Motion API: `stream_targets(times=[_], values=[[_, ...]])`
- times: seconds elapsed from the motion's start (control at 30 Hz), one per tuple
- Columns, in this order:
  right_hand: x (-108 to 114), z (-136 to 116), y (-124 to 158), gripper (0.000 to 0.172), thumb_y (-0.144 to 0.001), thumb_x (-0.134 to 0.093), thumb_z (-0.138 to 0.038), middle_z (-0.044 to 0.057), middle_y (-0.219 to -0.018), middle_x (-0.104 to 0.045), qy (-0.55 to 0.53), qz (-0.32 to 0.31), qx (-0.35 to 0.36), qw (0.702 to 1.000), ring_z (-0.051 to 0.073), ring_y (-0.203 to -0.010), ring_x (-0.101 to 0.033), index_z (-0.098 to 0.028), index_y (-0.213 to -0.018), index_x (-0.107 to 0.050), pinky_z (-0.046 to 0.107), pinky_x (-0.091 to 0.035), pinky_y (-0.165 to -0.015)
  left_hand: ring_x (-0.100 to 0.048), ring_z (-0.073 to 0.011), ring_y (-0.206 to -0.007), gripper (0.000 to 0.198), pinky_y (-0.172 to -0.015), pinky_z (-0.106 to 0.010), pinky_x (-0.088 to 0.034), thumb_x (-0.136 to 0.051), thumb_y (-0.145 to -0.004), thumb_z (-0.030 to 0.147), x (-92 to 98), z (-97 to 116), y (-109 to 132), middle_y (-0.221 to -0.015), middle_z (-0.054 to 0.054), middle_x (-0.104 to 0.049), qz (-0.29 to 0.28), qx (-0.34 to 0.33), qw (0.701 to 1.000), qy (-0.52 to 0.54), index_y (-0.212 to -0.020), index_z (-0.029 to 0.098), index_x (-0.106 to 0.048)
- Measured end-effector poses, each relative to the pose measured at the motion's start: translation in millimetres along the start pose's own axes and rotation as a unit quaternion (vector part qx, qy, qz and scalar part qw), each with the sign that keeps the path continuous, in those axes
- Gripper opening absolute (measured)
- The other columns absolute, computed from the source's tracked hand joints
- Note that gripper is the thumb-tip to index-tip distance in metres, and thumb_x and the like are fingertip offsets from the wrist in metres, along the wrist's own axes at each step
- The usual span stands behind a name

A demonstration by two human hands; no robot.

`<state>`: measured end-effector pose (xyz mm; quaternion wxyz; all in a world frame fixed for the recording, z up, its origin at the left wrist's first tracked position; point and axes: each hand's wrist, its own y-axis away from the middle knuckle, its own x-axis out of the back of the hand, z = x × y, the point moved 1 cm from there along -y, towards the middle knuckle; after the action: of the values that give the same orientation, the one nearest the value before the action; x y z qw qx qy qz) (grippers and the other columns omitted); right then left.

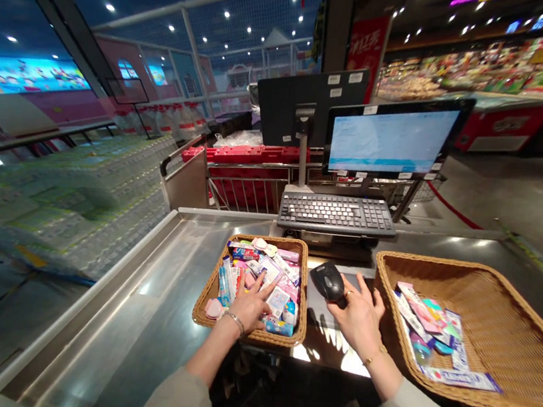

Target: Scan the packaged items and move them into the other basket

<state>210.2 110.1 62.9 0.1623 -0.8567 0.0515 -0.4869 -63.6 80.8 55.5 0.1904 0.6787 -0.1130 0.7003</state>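
Supermarket lights and bright shelves stretch behind a checkout, whose stainless steel table carries two baskets. The left grip is spread wide, pressing flat onto a heap of small colourful packets without pinching any one of them. That heap fills a wicker basket on the table, directly under the hand. The right grip is curled around a black handheld barcode scanner, which sits just beside that basket's rim. To the right, a larger wicker tray holds a thin, loose layer of flat packets, leaving much of its woven floor showing. Farther ahead stand a black keyboard and a lit checkout monitor, with a red-framed trolley behind them and stacked packs of bottled water to the left.
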Motion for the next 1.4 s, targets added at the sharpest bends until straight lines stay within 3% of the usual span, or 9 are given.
stream_targets(times=[0.23,0.4,0.53,0.67,0.8,1.0,1.2,1.4], values=[[-1.0,-0.9,-1.2,0.034,-0.076,-0.052,-0.03,0.002,-0.131,-0.062,-0.01,-0.009,-0.005,1.0,0.029,-0.141,-0.03,-0.025,-0.107,-0.067,0.056,-0.01,-0.112,-0.006,-0.0363,-0.148,0.021,-0.105,-0.075,0.011,-0.079,-0.066,0.033,-7.2,-4.6,1.1,-0.158,0.002,-0.03,-0.001,0.005,1.0,0.023,-0.087,0.033,-0.074],[-2.4,-3.5,-1.8,0.033,-0.075,-0.054,-0.029,0.004,-0.13,-0.062,-0.016,-0.015,-0.011,1.0,0.03,-0.14,-0.03,-0.023,-0.104,-0.068,0.056,-0.011,-0.112,-0.003,-0.0391,-0.147,0.037,-0.102,-0.079,0.007,-0.082,-0.061,0.032,-2.0,-1.4,-3.4,-0.161,0.002,-0.018,-0.016,-0.013,1.0,0.006,-0.096,0.035,-0.072],[-4.2,-2.3,-1.3,0.032,-0.075,-0.053,-0.028,0.005,-0.13,-0.062,-0.015,-0.009,-0.002,1.0,0.03,-0.14,-0.029,-0.023,-0.103,-0.069,0.057,-0.011,-0.111,-0.004,-0.0372,-0.148,0.032,-0.105,-0.076,0.006,-0.081,-0.062,0.032,-2.7,0.0,-8.2,-0.159,0.0,-0.026,-0.036,-0.035,0.999,0.018,-0.092,0.032,-0.073],[-3.2,-0.5,-1.0,0.03,-0.077,-0.052,-0.028,0.005,-0.129,-0.063,-0.009,0.0,0.007,1.0,0.03,-0.14,-0.03,-0.024,-0.102,-0.069,0.058,-0.012,-0.11,-0.008,-0.0395,-0.147,0.033,-0.104,-0.078,0.004,-0.081,-0.061,0.035,2.1,-1.6,-7.7,-0.158,-0.001,-0.028,-0.03,-0.012,0.998,0.049,-0.092,0.031,-0.072],[-1.2,-0.6,-1.7,0.035,-0.076,-0.053,-0.027,0.005,-0.131,-0.062,-0.015,-0.005,-0.002,1.0,0.03,-0.14,-0.03,-0.024,-0.108,-0.067,0.058,-0.011,-0.111,-0.008,-0.0383,-0.147,0.038,-0.107,-0.074,0.007,-0.078,-0.065,0.045,23.0,-10.3,-9.1,-0.155,-0.004,-0.035,0.01,0.033,0.997,0.07,-0.099,0.031,-0.071],[-2.4,0.5,-2.2,0.033,-0.076,-0.053,-0.029,0.004,-0.131,-0.061,-0.023,-0.011,-0.004,1.0,0.031,-0.141,-0.029,-0.024,-0.106,-0.067,0.059,-0.01,-0.111,-0.016,-0.0394,-0.146,0.032,-0.108,-0.072,0.013,-0.077,-0.066,0.042,47.9,-30.8,-22.3,-0.152,-0.005,-0.04,0.094,0.088,0.991,0.019,-0.095,0.028,-0.072],[-1.5,4.9,-1.7,0.036,-0.076,-0.052,-0.028,0.005,-0.131,-0.061,-0.016,0.004,0.002,1.0,0.03,-0.141,-0.029,-0.023,-0.108,-0.066,0.058,-0.011,-0.112,-0.018,-0.0381,-0.146,0.028,-0.111,-0.071,0.009,-0.075,-0.071,0.039,28.5,-42.5,-31.7,-0.152,-0.005,-0.04,0.161,0.133,0.978,-0.012,-0.097,0.028,-0.071],[-0.8,7.8,-1.2,0.034,-0.077,-0.051,-0.029,0.005,-0.132,-0.061,-0.011,0.01,0.003,1.0,0.03,-0.141,-0.029,-0.023,-0.106,-0.067,0.058,-0.011,-0.112,-0.017,-0.0398,-0.146,0.044,-0.106,-0.078,0.0,-0.059,-0.081,0.059,10.3,-50.5,-28.3,-0.152,-0.007,-0.039,0.14,0.199,0.968,0.058,-0.114,0.031,-0.067]])
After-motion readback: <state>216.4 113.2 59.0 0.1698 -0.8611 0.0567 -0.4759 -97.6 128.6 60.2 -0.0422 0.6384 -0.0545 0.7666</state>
